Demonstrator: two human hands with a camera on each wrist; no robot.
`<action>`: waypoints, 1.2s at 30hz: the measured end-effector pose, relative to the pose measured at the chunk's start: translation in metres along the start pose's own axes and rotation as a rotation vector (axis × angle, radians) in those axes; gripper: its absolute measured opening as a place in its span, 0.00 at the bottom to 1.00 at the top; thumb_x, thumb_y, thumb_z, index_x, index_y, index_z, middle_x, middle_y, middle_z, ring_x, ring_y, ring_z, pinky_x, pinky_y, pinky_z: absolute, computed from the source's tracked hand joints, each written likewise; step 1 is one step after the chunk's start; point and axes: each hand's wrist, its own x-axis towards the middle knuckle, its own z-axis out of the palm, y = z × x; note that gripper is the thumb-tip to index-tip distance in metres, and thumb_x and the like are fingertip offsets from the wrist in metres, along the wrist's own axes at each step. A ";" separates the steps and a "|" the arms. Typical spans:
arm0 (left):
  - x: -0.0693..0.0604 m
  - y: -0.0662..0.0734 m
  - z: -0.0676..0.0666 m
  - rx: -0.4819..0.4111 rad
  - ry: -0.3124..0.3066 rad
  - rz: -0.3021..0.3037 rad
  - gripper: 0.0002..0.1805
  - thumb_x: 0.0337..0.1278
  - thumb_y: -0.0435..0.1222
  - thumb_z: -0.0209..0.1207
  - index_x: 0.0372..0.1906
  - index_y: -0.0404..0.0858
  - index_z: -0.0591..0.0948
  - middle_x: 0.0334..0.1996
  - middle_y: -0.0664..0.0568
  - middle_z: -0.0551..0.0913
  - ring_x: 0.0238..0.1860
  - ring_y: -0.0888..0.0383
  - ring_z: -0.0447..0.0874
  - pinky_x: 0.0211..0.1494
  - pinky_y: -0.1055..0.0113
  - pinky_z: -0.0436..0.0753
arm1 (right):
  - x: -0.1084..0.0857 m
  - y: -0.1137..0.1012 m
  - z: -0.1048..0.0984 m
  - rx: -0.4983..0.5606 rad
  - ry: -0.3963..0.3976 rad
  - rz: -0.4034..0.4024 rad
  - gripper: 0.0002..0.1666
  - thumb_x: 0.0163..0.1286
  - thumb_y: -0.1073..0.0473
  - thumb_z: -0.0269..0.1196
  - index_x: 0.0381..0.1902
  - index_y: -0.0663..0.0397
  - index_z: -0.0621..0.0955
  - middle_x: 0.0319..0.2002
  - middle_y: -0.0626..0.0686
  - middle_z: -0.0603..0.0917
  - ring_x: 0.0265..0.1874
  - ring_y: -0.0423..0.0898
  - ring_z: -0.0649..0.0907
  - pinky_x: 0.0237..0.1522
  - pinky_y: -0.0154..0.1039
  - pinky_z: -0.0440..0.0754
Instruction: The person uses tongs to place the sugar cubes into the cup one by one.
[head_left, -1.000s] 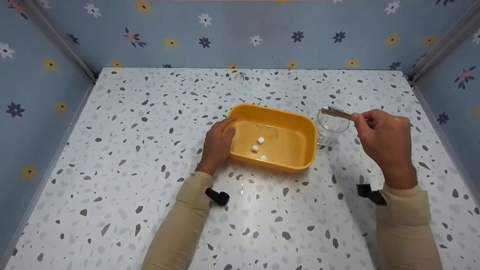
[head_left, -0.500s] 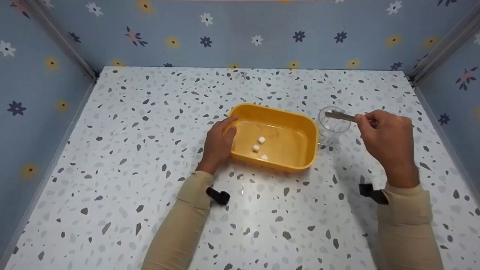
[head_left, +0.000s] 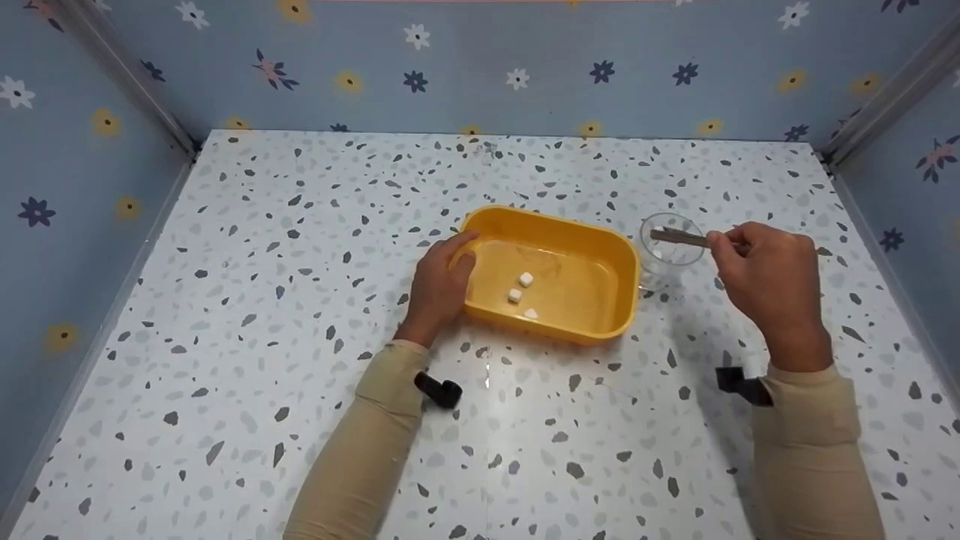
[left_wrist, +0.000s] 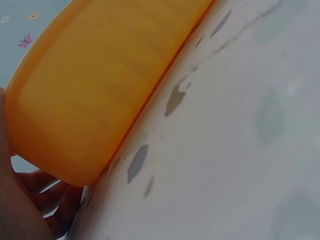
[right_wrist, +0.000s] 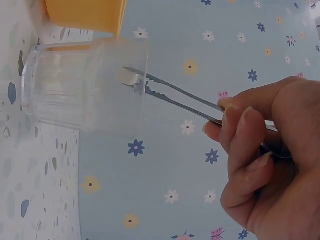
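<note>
My left hand (head_left: 441, 283) grips the left end of a yellow plastic tub (head_left: 581, 334), thumb at the rim and fingers along its outer side. Inside the tub lie two small white cubes (head_left: 526, 279) and a white piece (head_left: 531, 313) near the front wall. To the tub's right stands a clear cup (right_wrist: 65, 90), upright on the table. My right hand (head_left: 776, 277) pinches metal tongs (head_left: 681, 238), whose serrated tips reach into the cup's mouth. Between those tips, in the right wrist view, is a white cube (right_wrist: 129, 76). The cup's bottom is hard to make out.
The speckled white table (head_left: 262, 375) is bounded by blue flowered panels (head_left: 480, 67) at the back and both sides. Black wrist cameras (head_left: 448, 394) sit on both sleeves.
The tong tips have lowered into the cup's mouth from above its rim. My left hand and the tub stay put; the head view shifts slightly.
</note>
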 end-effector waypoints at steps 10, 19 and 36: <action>0.001 -0.001 0.000 0.010 0.002 0.001 0.23 0.70 0.42 0.49 0.66 0.46 0.79 0.53 0.49 0.81 0.46 0.54 0.76 0.59 0.59 0.74 | 0.000 0.002 -0.002 -0.021 -0.014 0.004 0.16 0.71 0.59 0.64 0.32 0.71 0.87 0.22 0.64 0.85 0.12 0.40 0.68 0.19 0.38 0.63; 0.001 -0.001 0.000 0.021 0.005 0.018 0.22 0.71 0.41 0.50 0.66 0.45 0.79 0.52 0.48 0.81 0.46 0.54 0.77 0.58 0.59 0.75 | 0.000 0.000 -0.001 -0.033 -0.060 0.027 0.16 0.71 0.60 0.64 0.32 0.71 0.86 0.22 0.65 0.84 0.15 0.51 0.75 0.21 0.44 0.67; 0.001 -0.001 0.000 0.011 0.011 0.019 0.23 0.70 0.41 0.50 0.65 0.46 0.80 0.54 0.49 0.81 0.50 0.54 0.78 0.60 0.58 0.74 | -0.003 -0.011 -0.009 -0.038 0.006 0.106 0.22 0.73 0.53 0.62 0.32 0.71 0.86 0.25 0.66 0.86 0.20 0.58 0.80 0.26 0.50 0.71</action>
